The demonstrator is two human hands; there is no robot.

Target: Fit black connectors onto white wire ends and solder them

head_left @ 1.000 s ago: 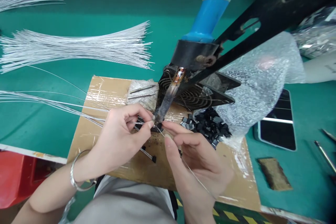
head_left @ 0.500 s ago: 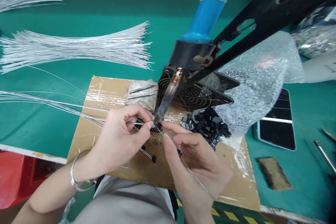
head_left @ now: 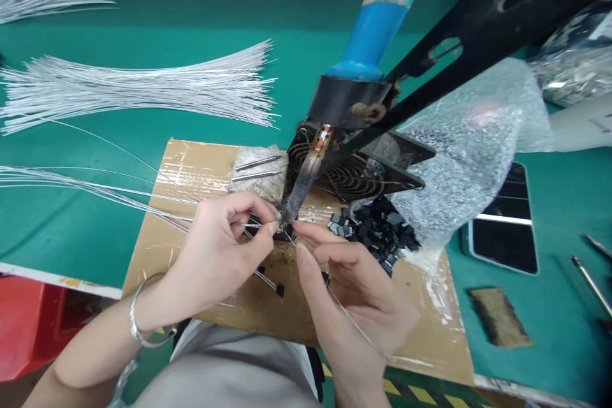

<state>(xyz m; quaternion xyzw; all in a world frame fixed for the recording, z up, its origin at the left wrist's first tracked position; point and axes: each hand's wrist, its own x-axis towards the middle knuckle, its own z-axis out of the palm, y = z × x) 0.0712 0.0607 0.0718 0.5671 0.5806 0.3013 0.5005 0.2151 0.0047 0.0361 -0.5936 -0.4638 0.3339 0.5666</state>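
My left hand (head_left: 234, 248) pinches a thin white wire (head_left: 247, 225), its end close under the tip of a soldering iron (head_left: 306, 178). The iron has a blue collar and hangs from a black bracket (head_left: 430, 83). Between thumb and forefinger, my right hand (head_left: 354, 287) holds a strand of solder wire (head_left: 356, 325), which trails back over the palm and runs up to the iron's tip. The joint at the tip is partly hidden by my fingertips. Just below my left hand, a wire ends in a small black connector (head_left: 280, 290).
Small black parts (head_left: 382, 233) lie heaped on a cardboard sheet (head_left: 430, 325). Behind the iron sits a black fan (head_left: 354, 172); left of it, a pad (head_left: 261, 188) carries metal tips. Wire bundles (head_left: 143, 89) lie at left; bubble wrap (head_left: 468, 134), a phone (head_left: 507, 229) and a sponge (head_left: 500, 315) at right.
My right hand has shifted very slightly left toward the iron's tip, with the solder wire still in its fingers. My left hand stays almost in place.
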